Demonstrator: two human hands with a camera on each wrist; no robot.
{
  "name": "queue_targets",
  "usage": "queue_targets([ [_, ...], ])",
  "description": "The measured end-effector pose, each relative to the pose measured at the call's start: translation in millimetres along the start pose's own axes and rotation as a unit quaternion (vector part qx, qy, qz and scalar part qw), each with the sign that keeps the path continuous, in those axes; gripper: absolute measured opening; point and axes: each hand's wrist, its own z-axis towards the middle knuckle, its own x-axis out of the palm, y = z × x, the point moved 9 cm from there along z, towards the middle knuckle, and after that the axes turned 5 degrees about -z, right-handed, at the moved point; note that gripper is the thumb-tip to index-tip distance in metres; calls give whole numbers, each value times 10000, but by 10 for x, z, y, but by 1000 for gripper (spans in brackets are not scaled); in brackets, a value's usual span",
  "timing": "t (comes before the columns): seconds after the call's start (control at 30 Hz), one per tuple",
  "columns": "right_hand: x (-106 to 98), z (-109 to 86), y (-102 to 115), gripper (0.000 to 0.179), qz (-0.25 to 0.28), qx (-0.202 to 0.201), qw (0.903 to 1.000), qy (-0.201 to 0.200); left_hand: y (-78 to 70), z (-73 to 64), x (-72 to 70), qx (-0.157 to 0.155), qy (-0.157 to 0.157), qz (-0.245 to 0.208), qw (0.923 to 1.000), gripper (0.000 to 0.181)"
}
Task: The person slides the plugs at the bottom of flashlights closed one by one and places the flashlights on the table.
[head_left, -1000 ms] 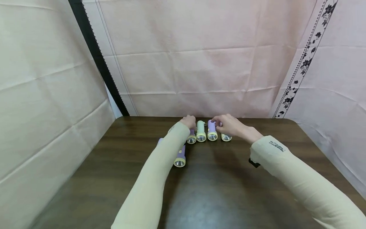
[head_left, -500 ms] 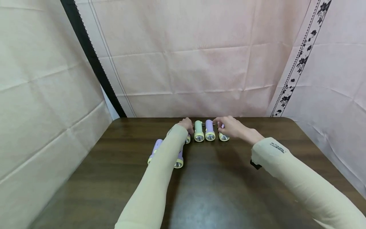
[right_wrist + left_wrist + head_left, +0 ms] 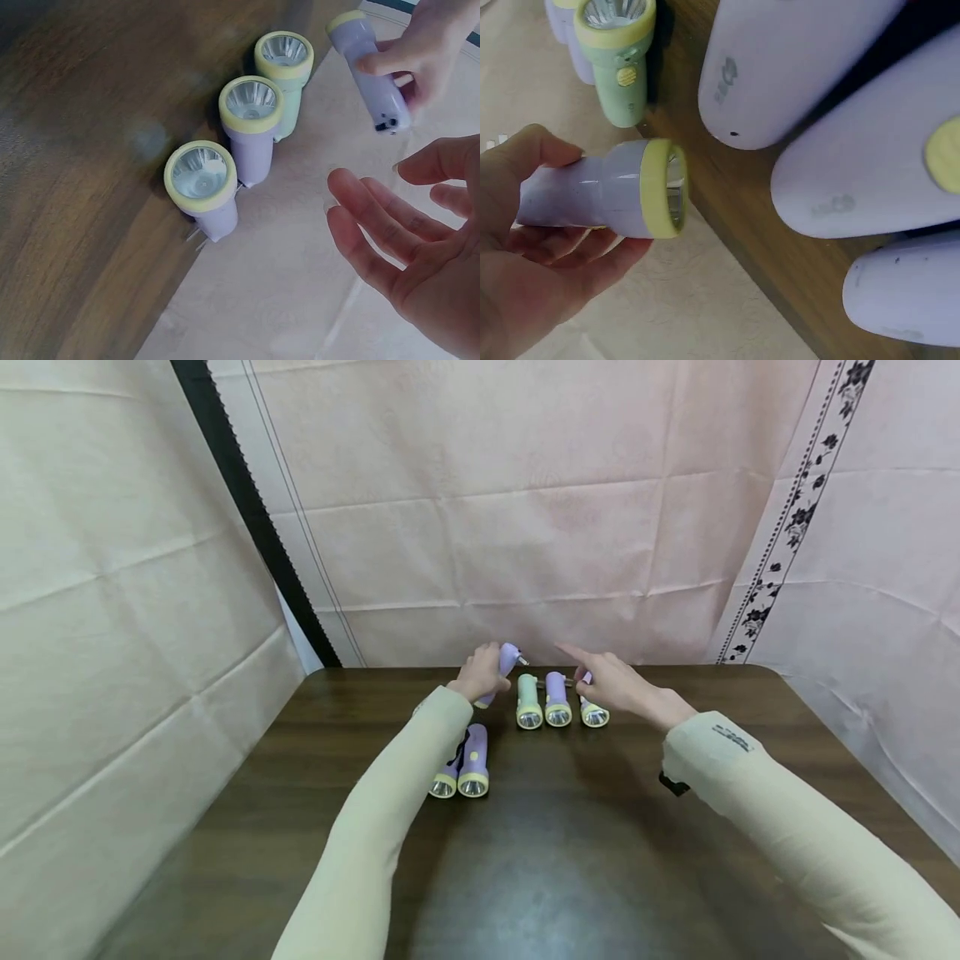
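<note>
My left hand [image 3: 480,672] grips a purple flashlight [image 3: 592,187] with a yellow lens ring. The flashlight is raised and tilted, and metal prongs stick out of its tail in the head view. Beside it, a green flashlight [image 3: 528,702] and two purple flashlights, one in the middle [image 3: 557,700] and one at the right end [image 3: 595,716], lie in a row at the table's far edge. Over the right end of that row is my right hand [image 3: 611,681], holding nothing. Its fingers are loosely bent [image 3: 420,240], the index finger stretched out in the head view.
Nearer to me lie more purple flashlights, one [image 3: 473,760] beside another [image 3: 445,779]; the left wrist view shows a third [image 3: 907,289], which my left sleeve covers in the head view. White cloth [image 3: 487,552] hangs behind the brown table [image 3: 570,852].
My left hand has lifted the purple flashlight from the row's left end, turning its tail up and toward the right. My right hand's fingers have spread from their bent pose near the row.
</note>
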Motion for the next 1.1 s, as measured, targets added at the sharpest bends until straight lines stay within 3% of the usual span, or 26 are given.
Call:
queue_targets([
  [0.17, 65, 14, 66, 75, -89, -114, 9999, 12, -49, -44, -49, 607, -149, -215, 9978, 57],
  [0.33, 213, 41, 147, 77, -143, -284, 9993, 188, -47, -105, -17, 865, -119, -181, 9960, 55],
  [0.5, 266, 71, 267, 79, -228, -495, 9984, 117, -134, -156, -40, 1150, -243, -342, 9925, 53],
  [0.77, 263, 80, 351, 71, -452, -265, 9986, 78, -266, -208, -34, 1654, -364, -957, 9809, 41],
  [1.1, 260, 68, 439, 65, -293, -69, 9995, 139, -237, -281, -47, 1771, -571, -1408, 9724, 41],
])
